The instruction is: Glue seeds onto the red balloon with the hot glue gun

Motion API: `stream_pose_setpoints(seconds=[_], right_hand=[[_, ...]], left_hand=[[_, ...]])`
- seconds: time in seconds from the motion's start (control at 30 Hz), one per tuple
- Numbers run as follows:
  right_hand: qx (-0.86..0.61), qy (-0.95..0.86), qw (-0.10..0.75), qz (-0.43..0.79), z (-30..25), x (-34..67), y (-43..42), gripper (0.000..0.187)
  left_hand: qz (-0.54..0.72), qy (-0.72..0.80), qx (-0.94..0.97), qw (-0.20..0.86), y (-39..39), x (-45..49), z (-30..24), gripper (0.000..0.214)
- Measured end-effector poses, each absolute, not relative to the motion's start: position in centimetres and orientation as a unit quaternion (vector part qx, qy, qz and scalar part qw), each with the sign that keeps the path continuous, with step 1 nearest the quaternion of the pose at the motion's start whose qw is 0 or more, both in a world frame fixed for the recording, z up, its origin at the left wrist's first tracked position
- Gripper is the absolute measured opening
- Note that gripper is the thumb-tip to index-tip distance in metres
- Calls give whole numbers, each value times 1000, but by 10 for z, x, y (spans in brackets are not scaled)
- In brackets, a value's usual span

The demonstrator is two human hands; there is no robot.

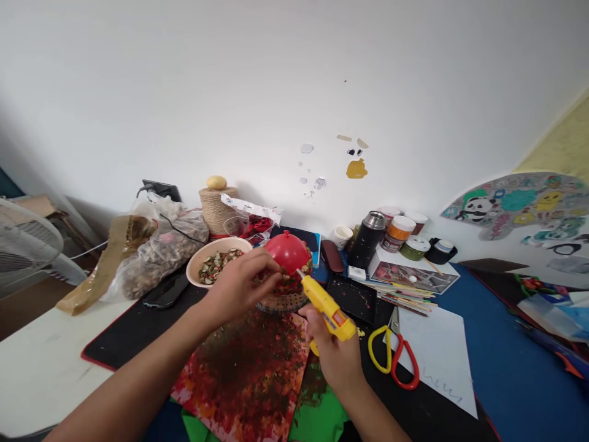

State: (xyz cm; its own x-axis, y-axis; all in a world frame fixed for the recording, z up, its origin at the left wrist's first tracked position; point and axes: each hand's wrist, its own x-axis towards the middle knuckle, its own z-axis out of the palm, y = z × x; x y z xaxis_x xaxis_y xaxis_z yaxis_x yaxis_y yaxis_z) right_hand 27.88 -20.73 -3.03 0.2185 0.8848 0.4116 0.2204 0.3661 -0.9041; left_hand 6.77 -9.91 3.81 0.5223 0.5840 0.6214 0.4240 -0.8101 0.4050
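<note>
A red balloon stands in the middle of the desk on a round woven base, with small shell-like bits stuck round its lower part. My left hand reaches in from the left, its fingers pinched against the balloon's near side on a small piece that I cannot name. My right hand is closed round a yellow glue gun, whose nozzle points at the balloon beside my left fingertips. A beige bowl of shells sits just left of the balloon.
A red and green painted sheet lies under my arms. Yellow and red scissors and white paper lie to the right. Paint jars, a flask, a twine roll and a bag of shells line the wall.
</note>
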Motion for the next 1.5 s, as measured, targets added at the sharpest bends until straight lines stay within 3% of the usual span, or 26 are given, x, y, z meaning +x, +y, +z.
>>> stream_pose_setpoints(seconds=[0.2, 0.5, 0.63, 0.8, 0.9, 0.97, 1.13, 1.33, 1.5], right_hand=[[-514, -414, 662, 356, -24, 281, -201, 61], [-504, -414, 666, 361, -20, 282, -199, 53], [-505, -415, 664, 363, -21, 283, -200, 51], [-508, -423, 656, 365, -21, 283, -200, 53], [-501, -418, 659, 374, -19, 282, -200, 56], [-496, -419, 656, 385, -19, 280, -201, 58], [-487, -439, 652, 381, -19, 277, -203, 55], [-497, -433, 651, 376, -18, 279, -203, 57], [-492, -395, 689, 357, -17, 290, -195, 53]], left_hand=[[378, 211, 899, 67, -126, 105, 45, 11], [367, 197, 909, 17, -138, 116, 33, 9], [381, 186, 901, 92, -136, 114, 29, 10], [389, 237, 842, 288, -135, 110, 29, 6], [332, 254, 801, 428, -137, 109, 27, 44], [306, 253, 781, 482, -138, 111, 24, 54], [305, 278, 791, 452, -134, 111, 25, 14], [242, 287, 843, 385, -124, 92, 40, 17], [102, 216, 872, 427, -116, 63, 54, 16]])
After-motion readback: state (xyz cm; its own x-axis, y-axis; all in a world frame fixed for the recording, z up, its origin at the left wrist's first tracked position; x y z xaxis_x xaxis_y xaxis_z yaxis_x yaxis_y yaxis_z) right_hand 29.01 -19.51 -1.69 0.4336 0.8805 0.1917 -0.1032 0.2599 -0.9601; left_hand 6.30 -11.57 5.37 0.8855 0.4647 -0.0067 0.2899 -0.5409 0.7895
